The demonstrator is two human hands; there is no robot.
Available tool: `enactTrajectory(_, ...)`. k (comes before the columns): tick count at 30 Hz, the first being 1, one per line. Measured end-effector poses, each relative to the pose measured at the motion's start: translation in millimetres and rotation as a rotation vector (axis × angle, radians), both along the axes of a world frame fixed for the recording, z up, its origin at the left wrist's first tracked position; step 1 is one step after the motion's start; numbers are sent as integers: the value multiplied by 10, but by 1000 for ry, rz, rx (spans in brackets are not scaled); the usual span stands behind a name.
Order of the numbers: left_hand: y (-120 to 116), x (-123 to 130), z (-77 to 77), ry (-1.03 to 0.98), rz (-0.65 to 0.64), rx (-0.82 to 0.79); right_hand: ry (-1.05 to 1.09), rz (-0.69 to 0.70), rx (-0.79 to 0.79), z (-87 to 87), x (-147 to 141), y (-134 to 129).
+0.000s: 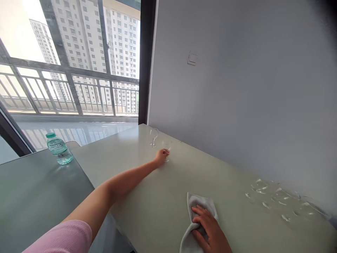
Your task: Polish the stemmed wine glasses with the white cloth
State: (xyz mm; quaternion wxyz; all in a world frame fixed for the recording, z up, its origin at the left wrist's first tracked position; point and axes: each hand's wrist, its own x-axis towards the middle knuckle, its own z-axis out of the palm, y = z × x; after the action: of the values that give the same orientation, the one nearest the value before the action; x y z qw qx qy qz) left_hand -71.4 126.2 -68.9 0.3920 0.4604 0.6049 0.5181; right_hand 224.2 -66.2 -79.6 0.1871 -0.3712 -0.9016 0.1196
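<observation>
My left hand (162, 157) reaches far across the pale green table (147, 207), its fingers closed around a clear stemmed glass (166, 155). A second stemmed glass (154, 137) stands a little farther off, near the wall, and is not touched. Near the table's front edge, my right hand (210, 228) presses down on a crumpled grey cloth (196, 211), partly covering it. A cluster of clear glassware (276, 200) sits on the table to the right of the cloth, too transparent to make out each piece.
The pale table runs along a grey wall (237, 95) with a light switch (192, 58). To the left, a capped water bottle (59, 149) stands on a darker table (39, 193). Beyond them are a glazed balcony door (79, 88) and railing.
</observation>
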Motion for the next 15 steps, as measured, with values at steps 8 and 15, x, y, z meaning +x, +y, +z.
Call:
enactTrajectory(8, 36, -999, 126, -54, 191, 22, 50, -3, -3, -25, 17, 33)
enactTrajectory(15, 107, -1083, 106, -69, 211, 43, 199, -73, -168, 124, -52, -101)
